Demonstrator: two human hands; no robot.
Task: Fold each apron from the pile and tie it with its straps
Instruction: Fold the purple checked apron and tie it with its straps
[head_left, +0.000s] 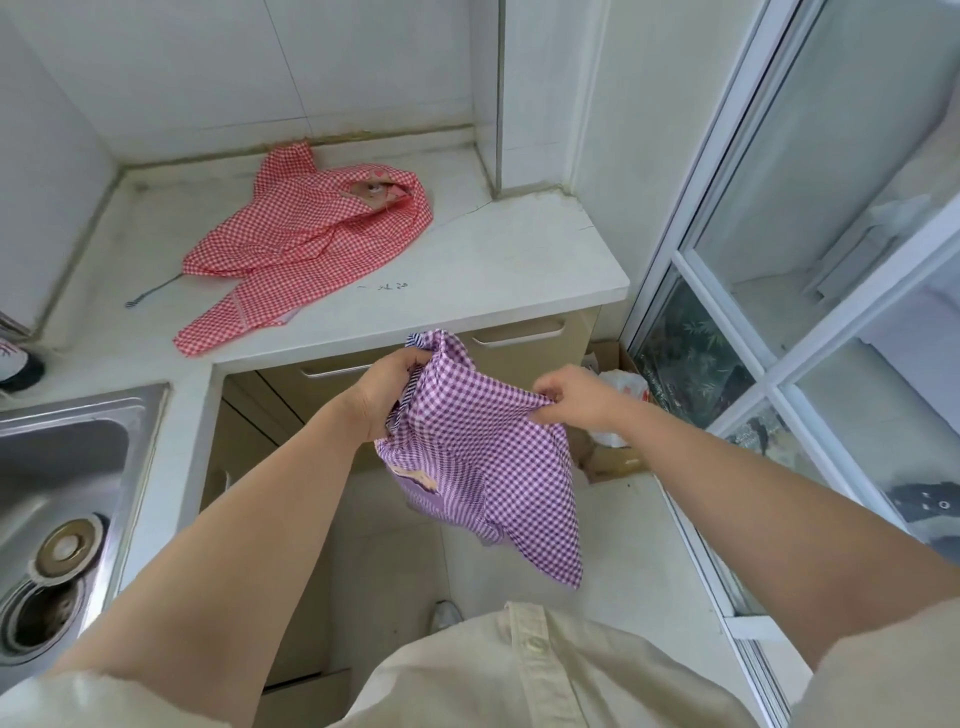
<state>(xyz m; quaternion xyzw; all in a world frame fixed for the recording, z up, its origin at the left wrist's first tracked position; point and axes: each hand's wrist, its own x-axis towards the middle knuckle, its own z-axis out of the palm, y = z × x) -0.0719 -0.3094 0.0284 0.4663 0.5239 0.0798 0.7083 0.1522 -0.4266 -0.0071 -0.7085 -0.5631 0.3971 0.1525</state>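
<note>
A purple checked apron (488, 457) hangs in the air in front of the counter, held up by both hands. My left hand (384, 389) grips a bunched part of its top edge, where a striped strap end sticks up. My right hand (571, 397) pinches the other top corner, and the cloth stretches between the two hands and droops below them. A red checked apron (306, 239) lies crumpled on the white counter (493, 270) behind, with a thin striped strap (150, 292) trailing out at its left.
A steel sink (62, 493) sits at the left in the counter. Beige cabinet drawers (524, 338) lie below the counter edge. A cardboard box with a plastic bag (618, 410) stands on the floor at the right, beside a glass sliding door (810, 260).
</note>
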